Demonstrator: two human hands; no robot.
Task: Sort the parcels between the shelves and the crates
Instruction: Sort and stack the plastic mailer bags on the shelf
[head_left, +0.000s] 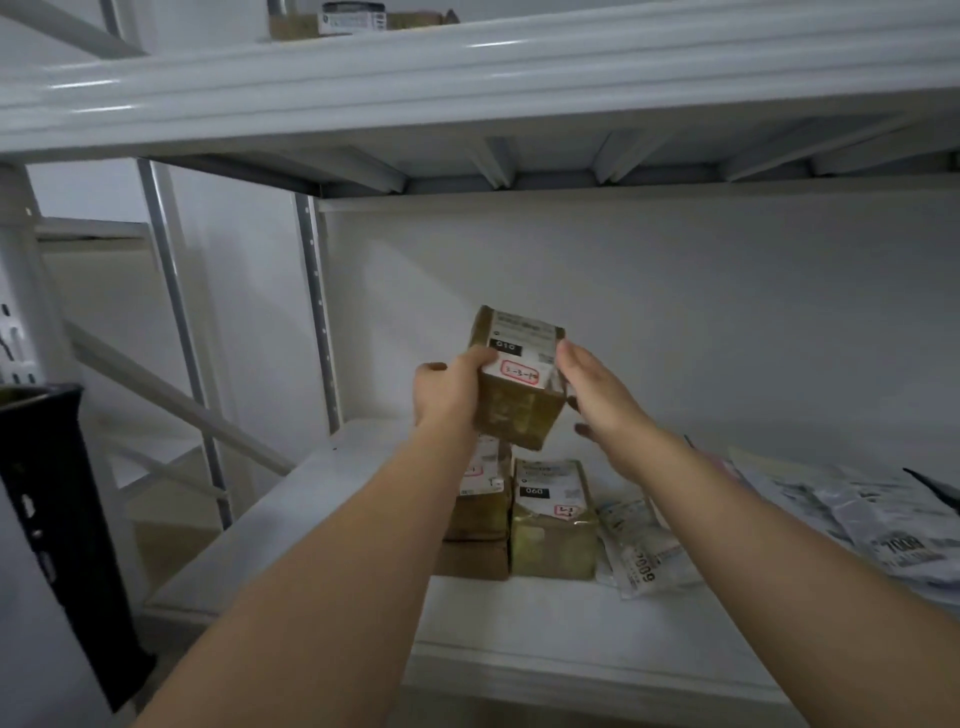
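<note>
A small brown cardboard parcel (519, 379) with a white label and a red-outlined handwritten tag hangs in the air above the white shelf (519, 613). My left hand (449, 389) grips its left side with curled fingers. My right hand (592, 389) lies against its right side with fingers nearly straight. Directly below, two brown boxes sit side by side on the shelf: one (553, 519) carries a black tag, the other (478, 504) is partly hidden behind my left forearm and sits on a flatter box (472, 561).
Flat grey and white mail bags (883, 525) and a small clear pouch (641, 545) lie on the shelf's right part. An upper shelf (467, 78) overhangs close above, with a parcel (353, 18) on it. A black crate (47, 519) stands at the left edge.
</note>
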